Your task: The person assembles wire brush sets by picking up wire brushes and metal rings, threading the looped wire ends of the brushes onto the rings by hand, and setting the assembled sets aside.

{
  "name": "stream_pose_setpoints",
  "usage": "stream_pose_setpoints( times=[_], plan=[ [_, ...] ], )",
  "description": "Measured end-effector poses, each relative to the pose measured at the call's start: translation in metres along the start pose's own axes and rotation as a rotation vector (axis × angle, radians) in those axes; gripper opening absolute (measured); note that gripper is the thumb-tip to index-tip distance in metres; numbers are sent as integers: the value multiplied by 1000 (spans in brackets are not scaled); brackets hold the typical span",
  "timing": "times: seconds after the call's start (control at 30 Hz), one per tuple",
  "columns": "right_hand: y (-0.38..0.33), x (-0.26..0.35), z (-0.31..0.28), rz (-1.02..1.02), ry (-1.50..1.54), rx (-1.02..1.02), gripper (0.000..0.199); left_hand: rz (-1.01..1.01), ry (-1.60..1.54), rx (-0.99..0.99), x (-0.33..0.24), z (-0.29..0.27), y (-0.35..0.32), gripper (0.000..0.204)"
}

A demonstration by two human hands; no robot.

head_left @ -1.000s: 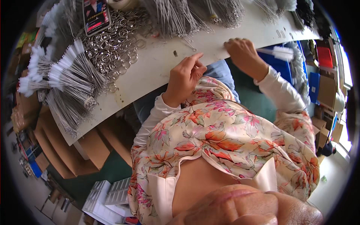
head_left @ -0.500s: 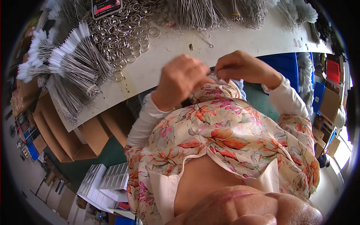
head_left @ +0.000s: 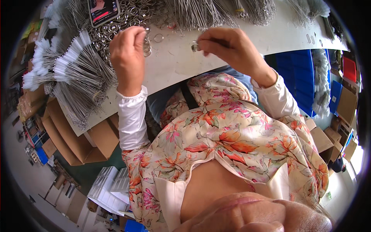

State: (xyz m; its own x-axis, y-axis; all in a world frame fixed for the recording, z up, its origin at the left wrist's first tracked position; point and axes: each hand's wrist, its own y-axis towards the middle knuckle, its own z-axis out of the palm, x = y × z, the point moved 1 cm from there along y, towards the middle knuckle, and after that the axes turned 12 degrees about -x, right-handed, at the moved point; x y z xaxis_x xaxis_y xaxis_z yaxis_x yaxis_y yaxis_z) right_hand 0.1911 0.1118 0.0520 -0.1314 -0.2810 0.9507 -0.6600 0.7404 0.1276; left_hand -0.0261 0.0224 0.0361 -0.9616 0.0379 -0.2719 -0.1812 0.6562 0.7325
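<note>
My left hand is raised at the right edge of a heap of silvery split rings. Its thumb and fingers are pinched together, and a metal ring shows at their tips. Over the white table, my right hand points left with thumb and fingers closed. A small silvery ring-like piece shows at its fingertips, too small to make out fully. One loose split ring lies on the table between the hands.
Bundles of thin wire brushes with white bristles lie at the left. More wire bundles line the far side. A phone rests by the rings. Cardboard boxes stand below the table's left; blue bins at the right.
My hands were close together by the table's near edge. They have parted: the left has moved left and away to the ring heap, the right away over the table.
</note>
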Motion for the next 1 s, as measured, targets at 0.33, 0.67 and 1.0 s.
stream_pose_setpoints(
  times=[0.33,0.67,1.0],
  plan=[
    [11,29,26,202,354,130,13,-389,-507,-70,-60,-19,-11,10],
    [-10,35,36,-1091,-350,-246,29,-950,-1492,7,-66,-48,-22,25],
    [-5,33,40,-551,170,-54,10,-577,-840,-54,-68,-61,-15,31]
  ],
)
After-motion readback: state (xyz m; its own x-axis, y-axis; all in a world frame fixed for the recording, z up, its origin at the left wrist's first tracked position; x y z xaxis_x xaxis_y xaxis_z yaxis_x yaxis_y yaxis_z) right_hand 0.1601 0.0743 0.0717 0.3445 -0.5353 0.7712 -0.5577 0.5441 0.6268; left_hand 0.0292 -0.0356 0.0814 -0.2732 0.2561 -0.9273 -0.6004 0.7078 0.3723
